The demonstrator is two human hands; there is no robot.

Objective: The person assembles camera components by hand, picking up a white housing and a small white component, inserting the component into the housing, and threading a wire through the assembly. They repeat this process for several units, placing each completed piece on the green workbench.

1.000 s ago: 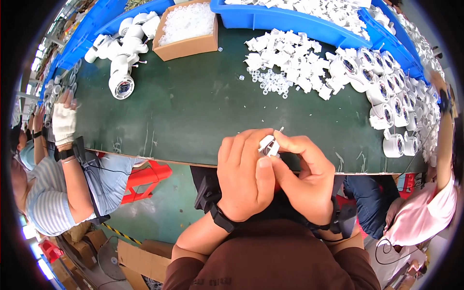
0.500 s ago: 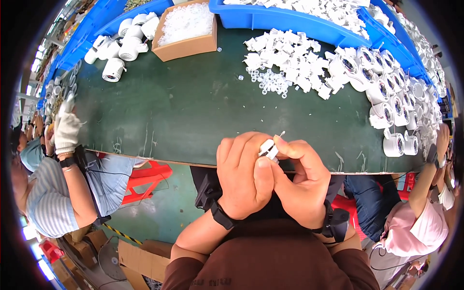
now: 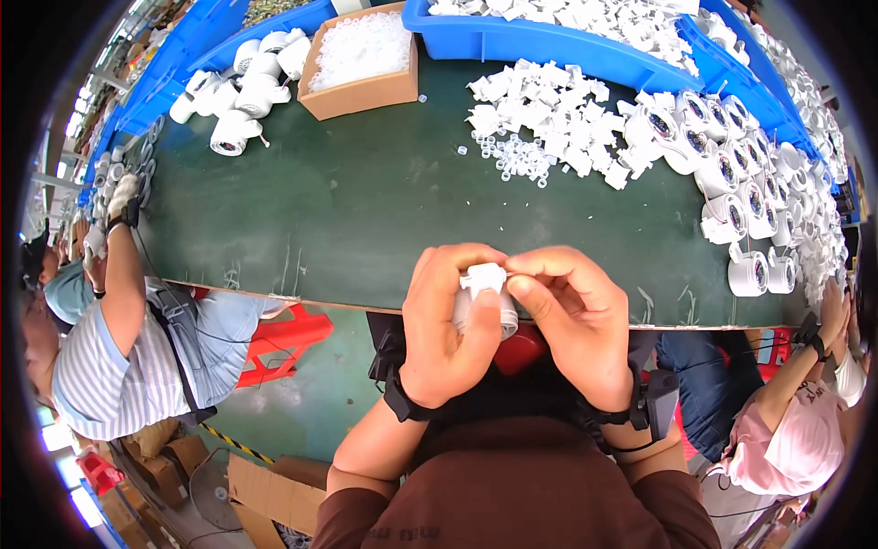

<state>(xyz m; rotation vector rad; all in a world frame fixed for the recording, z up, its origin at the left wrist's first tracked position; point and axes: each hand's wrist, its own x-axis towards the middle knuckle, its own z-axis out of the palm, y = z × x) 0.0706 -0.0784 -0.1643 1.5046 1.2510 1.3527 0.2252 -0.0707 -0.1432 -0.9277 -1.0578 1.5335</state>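
Note:
Just past the table's front edge, my left hand (image 3: 445,334) is wrapped round a white security camera (image 3: 465,314) with a rounded housing. A small white plastic bracket (image 3: 485,275) sits on top of it, facing up, beside my left thumb. My right hand (image 3: 581,325) is closed in a pinch at the bracket's right end. Whatever lies between its thumb and forefinger is too small to make out. My fingers hide much of the camera.
White brackets (image 3: 544,110) and clear plastic rings (image 3: 519,157) lie in piles beyond my hands. Several white cameras (image 3: 750,201) stand at right, others (image 3: 236,133) at far left. A cardboard box (image 3: 359,96) and blue bins (image 3: 549,50) line the back. Co-workers sit on both sides.
The camera has turned in my left hand, so its rounded body and the bracket on top now show. My right fingertips moved slightly left and down. The left co-worker's gloved hand moved farther away.

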